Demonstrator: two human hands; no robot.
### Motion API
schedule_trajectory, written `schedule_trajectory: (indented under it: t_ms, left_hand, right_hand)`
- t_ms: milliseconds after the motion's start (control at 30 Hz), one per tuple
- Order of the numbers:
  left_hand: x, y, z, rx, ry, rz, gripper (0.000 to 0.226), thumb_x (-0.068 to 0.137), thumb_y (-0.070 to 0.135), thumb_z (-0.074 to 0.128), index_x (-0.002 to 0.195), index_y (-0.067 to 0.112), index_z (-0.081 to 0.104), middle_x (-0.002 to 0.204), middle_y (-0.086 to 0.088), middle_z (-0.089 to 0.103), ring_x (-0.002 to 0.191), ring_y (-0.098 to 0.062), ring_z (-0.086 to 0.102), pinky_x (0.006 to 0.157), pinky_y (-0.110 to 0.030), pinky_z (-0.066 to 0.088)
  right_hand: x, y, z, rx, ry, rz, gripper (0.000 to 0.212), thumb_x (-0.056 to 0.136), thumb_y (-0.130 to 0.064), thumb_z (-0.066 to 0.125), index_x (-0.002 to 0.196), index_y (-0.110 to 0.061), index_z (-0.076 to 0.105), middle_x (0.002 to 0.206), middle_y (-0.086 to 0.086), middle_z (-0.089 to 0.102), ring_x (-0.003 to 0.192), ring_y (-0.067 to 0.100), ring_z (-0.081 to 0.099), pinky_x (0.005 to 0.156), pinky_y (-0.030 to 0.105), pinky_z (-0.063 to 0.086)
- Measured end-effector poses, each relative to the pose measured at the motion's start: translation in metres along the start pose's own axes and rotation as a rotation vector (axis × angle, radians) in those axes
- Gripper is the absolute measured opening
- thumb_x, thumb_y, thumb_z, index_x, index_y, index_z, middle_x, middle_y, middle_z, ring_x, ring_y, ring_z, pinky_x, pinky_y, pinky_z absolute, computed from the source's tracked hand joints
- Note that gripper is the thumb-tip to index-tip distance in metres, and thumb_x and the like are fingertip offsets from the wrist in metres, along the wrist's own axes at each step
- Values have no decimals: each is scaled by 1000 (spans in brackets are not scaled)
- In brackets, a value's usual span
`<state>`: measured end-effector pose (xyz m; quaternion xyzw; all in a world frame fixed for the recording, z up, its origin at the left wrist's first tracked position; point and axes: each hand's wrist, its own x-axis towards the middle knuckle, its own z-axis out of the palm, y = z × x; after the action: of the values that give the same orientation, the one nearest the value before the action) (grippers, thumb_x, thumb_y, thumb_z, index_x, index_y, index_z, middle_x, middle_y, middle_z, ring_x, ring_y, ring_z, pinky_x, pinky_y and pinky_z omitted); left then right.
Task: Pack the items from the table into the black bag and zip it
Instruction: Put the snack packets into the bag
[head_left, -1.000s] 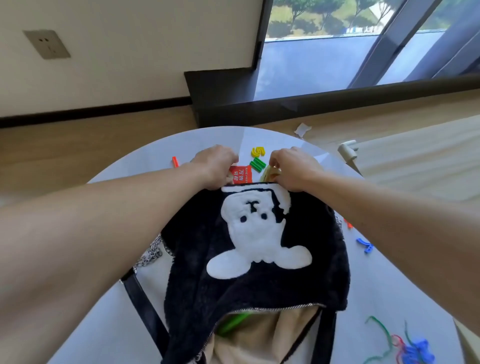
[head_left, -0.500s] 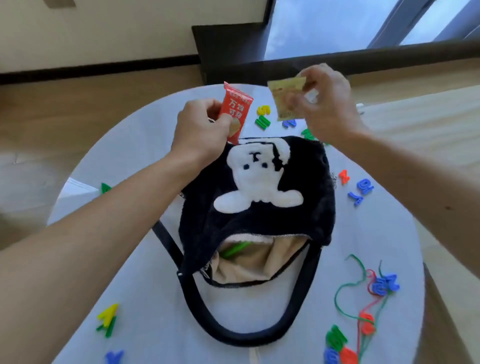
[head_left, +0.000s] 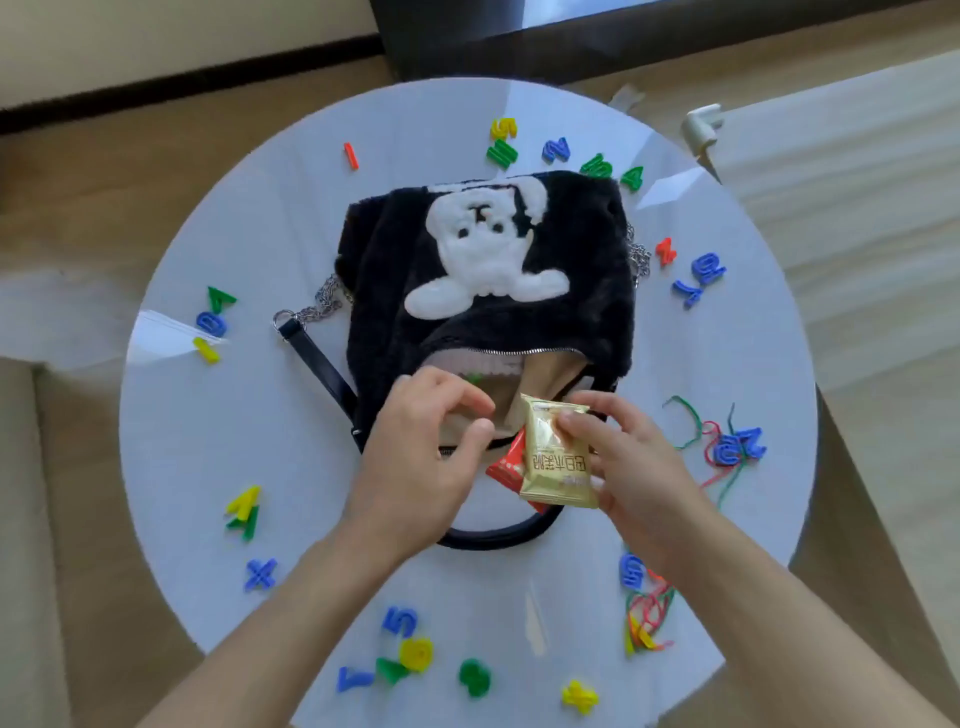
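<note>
At the centre of a round white table (head_left: 218, 467) lies a fluffy black bag (head_left: 587, 270) with a white bear patch, its zip open on beige lining. Before its mouth, the right hand (head_left: 639, 467) pinches a gold packet (head_left: 556, 462) over a red packet (head_left: 506, 465). The left hand (head_left: 415, 457) curls at the bag's near rim; whether it grips is unclear. Coloured plastic numbers (head_left: 503, 154) ring the bag; coloured strings (head_left: 649, 610) lie to its right

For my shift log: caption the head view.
Right hand holds gold packet over red packet at the open black bag.
</note>
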<state>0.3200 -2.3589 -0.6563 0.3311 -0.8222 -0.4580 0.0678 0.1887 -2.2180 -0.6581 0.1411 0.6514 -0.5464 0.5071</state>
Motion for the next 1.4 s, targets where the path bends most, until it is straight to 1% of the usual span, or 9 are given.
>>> schedule_trajectory:
  t_ms: [167,267,433,633,867,967,1033,1167,1400]
  left_hand:
    - [23,-24,3,615,72,162,37,79,7,66,115,16,70,136,-13,47,127,-34,40,100,-44,40]
    - [41,-30,-4,800,69,157,45,81,12,68,125,17,61,144,-15,42,126,-37,42,93,-47,42]
    - [54,-21,-16,640,109,239,56,80,4,71,133,7,54,127,-11,53,100,-31,58,71,-42,53]
    - [61,-4,-29,480,108,405,60,75,-10,59,133,3,55,127,-14,50,98,-27,59,78,-36,53]
    - [66,-1,-44,464,99,393,64,70,-11,57,131,7,58,127,-10,51,103,-20,57,78,-16,40]
    - [67,-3,-49,443,100,382,65,68,-12,55,130,9,59,126,-9,51,103,-20,56,76,-17,39]
    - [67,-4,-52,425,98,374,67,68,-12,54,131,11,59,126,-9,51,104,-21,57,78,-20,42]
    - [64,-11,-56,407,60,364,65,71,-8,56,133,12,57,128,-7,51,106,-21,58,81,-32,51]
    - [36,-21,-43,411,-123,290,55,81,-2,57,134,11,56,141,-6,48,120,-26,50,92,-44,50]
  right_hand:
    - [-6,20,-7,138,27,142,12,91,0,62,100,0,69,86,14,76,78,24,73,65,33,61]
    - [-3,21,-2,202,14,127,19,90,0,63,76,-1,76,81,14,76,79,23,73,70,34,62]
    - [3,12,17,102,76,39,22,88,-14,70,109,-10,67,90,4,79,72,11,73,79,31,43]
    - [11,-2,66,177,245,-129,24,85,-11,79,90,-13,55,94,8,77,75,20,77,60,24,59]
    - [56,-21,131,166,512,-234,16,83,-12,71,89,-22,60,88,-3,69,77,14,69,78,37,62]
    - [68,-29,152,83,403,-333,11,86,-8,71,97,-10,73,88,9,75,75,18,70,71,22,59]
    - [72,-31,155,-164,271,-432,13,93,-7,63,97,0,73,91,20,74,81,30,69,76,29,58]
    - [63,-29,138,-501,84,-445,24,91,-5,53,106,-6,72,98,12,75,96,30,69,88,48,57]
    - [4,19,79,-582,150,-499,21,96,-15,57,108,-20,73,96,-9,74,89,8,68,83,29,55]
